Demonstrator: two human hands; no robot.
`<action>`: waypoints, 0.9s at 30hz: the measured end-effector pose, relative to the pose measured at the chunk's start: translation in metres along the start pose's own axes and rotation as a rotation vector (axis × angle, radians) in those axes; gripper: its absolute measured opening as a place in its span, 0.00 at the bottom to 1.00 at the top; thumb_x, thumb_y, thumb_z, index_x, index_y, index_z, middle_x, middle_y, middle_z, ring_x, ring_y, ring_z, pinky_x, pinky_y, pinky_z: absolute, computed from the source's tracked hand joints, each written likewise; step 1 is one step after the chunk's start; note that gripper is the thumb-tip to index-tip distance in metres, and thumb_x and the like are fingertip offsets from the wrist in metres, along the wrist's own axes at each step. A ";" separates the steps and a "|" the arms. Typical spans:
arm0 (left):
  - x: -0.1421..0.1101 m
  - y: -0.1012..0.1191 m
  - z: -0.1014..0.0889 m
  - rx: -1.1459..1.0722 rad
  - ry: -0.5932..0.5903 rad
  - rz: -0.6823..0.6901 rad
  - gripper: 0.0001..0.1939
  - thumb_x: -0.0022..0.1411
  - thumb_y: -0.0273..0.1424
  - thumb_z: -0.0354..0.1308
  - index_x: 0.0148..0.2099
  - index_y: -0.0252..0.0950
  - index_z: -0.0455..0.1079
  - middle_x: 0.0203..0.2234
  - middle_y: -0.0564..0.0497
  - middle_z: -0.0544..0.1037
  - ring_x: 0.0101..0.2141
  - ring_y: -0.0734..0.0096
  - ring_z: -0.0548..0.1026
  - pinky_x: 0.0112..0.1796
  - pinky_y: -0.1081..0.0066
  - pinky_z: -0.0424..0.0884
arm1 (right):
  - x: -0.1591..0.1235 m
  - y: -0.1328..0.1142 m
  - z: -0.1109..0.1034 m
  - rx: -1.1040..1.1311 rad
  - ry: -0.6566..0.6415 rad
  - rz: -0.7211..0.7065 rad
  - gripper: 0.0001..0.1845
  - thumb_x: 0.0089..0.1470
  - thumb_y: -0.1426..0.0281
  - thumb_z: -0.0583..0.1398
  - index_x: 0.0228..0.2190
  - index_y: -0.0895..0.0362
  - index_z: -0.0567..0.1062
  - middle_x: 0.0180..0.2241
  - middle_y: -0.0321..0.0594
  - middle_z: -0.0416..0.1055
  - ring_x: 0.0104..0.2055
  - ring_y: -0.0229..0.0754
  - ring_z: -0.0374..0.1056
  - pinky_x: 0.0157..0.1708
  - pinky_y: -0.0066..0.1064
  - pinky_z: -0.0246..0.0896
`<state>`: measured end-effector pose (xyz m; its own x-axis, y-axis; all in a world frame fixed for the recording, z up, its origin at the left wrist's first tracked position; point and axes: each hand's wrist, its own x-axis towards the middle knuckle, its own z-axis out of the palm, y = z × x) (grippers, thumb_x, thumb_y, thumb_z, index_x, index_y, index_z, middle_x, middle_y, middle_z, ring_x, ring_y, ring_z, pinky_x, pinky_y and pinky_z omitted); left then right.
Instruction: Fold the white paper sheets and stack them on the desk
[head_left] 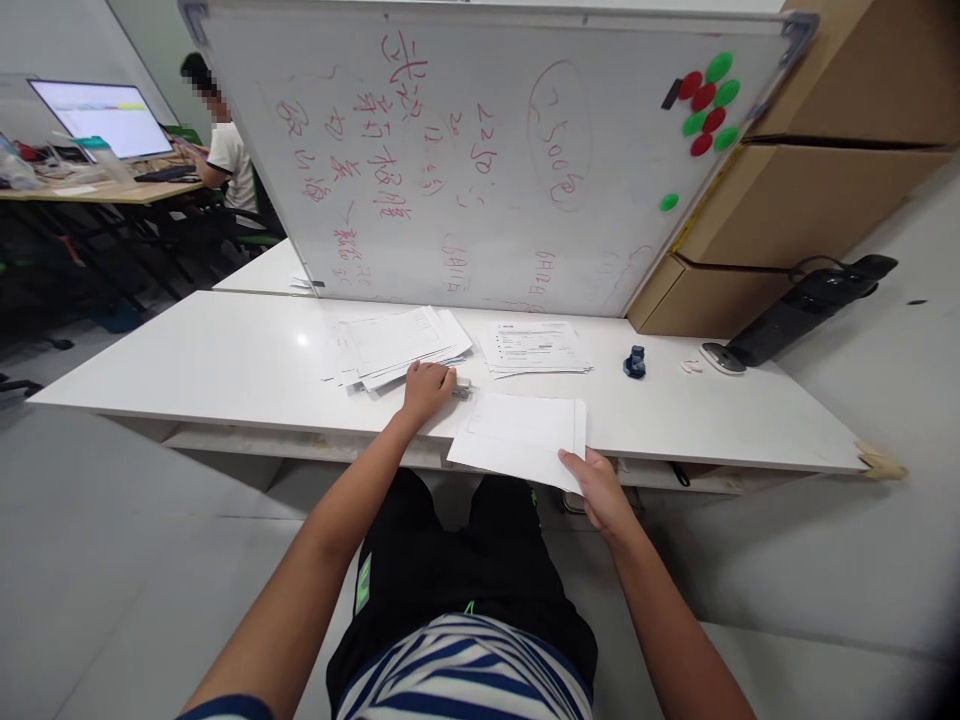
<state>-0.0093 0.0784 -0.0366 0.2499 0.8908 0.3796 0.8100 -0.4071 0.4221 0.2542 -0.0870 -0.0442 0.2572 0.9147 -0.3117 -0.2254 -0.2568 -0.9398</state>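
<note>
My left hand [429,390] is closed, knuckles up, over a small grey-and-white stapler [463,388] at the front of the desk. Only the stapler's end shows beyond my fingers. Just behind that hand lies a loose, fanned pile of papers [397,340]. My right hand [600,487] pinches the near right corner of some white paper [517,430], thumb on top. This paper tilts over the desk's front edge, its far left part close to the stapler. A stack of printed sheets [536,347] lies behind it.
On the white desk [217,360], a dark blue object [634,362], white earbuds [691,367], a mouse [723,358] and a black bottle [806,308] stand to the right. A whiteboard [495,220] and cardboard boxes [810,205] rise behind. A person [236,165] sits far left.
</note>
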 end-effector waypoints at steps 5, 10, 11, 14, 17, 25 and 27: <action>-0.001 -0.001 0.002 0.001 0.019 0.017 0.23 0.68 0.35 0.40 0.26 0.38 0.70 0.28 0.45 0.78 0.38 0.57 0.72 0.54 0.54 0.53 | 0.003 0.006 0.000 0.011 -0.013 0.010 0.19 0.47 0.64 0.65 0.41 0.57 0.77 0.42 0.41 0.78 0.46 0.48 0.74 0.50 0.38 0.68; 0.001 -0.003 0.001 0.005 -0.025 0.010 0.21 0.68 0.36 0.42 0.32 0.39 0.74 0.34 0.45 0.79 0.43 0.56 0.72 0.53 0.56 0.53 | 0.009 0.008 0.005 0.010 -0.029 0.000 0.19 0.46 0.64 0.66 0.41 0.58 0.78 0.43 0.42 0.78 0.46 0.50 0.74 0.50 0.40 0.68; 0.001 -0.003 0.001 0.003 -0.036 0.009 0.21 0.68 0.37 0.42 0.35 0.39 0.75 0.37 0.45 0.80 0.44 0.56 0.71 0.54 0.56 0.53 | 0.010 0.009 0.005 0.012 -0.030 0.000 0.19 0.46 0.64 0.66 0.41 0.58 0.78 0.43 0.42 0.78 0.46 0.50 0.74 0.50 0.41 0.68; 0.002 -0.005 0.003 0.003 -0.052 0.007 0.20 0.68 0.38 0.42 0.41 0.41 0.76 0.42 0.48 0.79 0.48 0.56 0.70 0.55 0.56 0.51 | 0.012 0.008 0.005 0.010 -0.027 -0.002 0.19 0.45 0.64 0.66 0.41 0.57 0.78 0.43 0.42 0.78 0.47 0.50 0.74 0.50 0.40 0.68; 0.002 -0.005 0.004 -0.014 -0.046 0.014 0.19 0.68 0.38 0.43 0.42 0.42 0.76 0.44 0.49 0.79 0.48 0.54 0.70 0.55 0.55 0.51 | 0.012 0.008 0.005 0.000 -0.042 -0.001 0.20 0.46 0.64 0.66 0.42 0.56 0.78 0.43 0.41 0.78 0.47 0.50 0.73 0.50 0.40 0.68; 0.001 -0.003 0.004 -0.051 -0.041 0.000 0.20 0.68 0.36 0.42 0.42 0.40 0.77 0.46 0.48 0.79 0.49 0.54 0.69 0.55 0.55 0.51 | 0.015 0.014 0.008 -0.008 -0.059 0.031 0.21 0.48 0.63 0.65 0.44 0.56 0.77 0.42 0.40 0.78 0.46 0.50 0.74 0.52 0.41 0.67; 0.001 -0.003 0.004 -0.043 -0.036 0.001 0.20 0.68 0.36 0.42 0.42 0.41 0.77 0.45 0.48 0.79 0.48 0.54 0.70 0.55 0.55 0.51 | 0.016 0.015 0.009 -0.002 -0.056 0.040 0.20 0.48 0.64 0.65 0.44 0.56 0.77 0.41 0.40 0.79 0.45 0.49 0.74 0.51 0.39 0.67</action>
<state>-0.0088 0.0813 -0.0409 0.2699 0.8969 0.3503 0.7865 -0.4152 0.4572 0.2463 -0.0735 -0.0623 0.1949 0.9196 -0.3412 -0.2322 -0.2947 -0.9270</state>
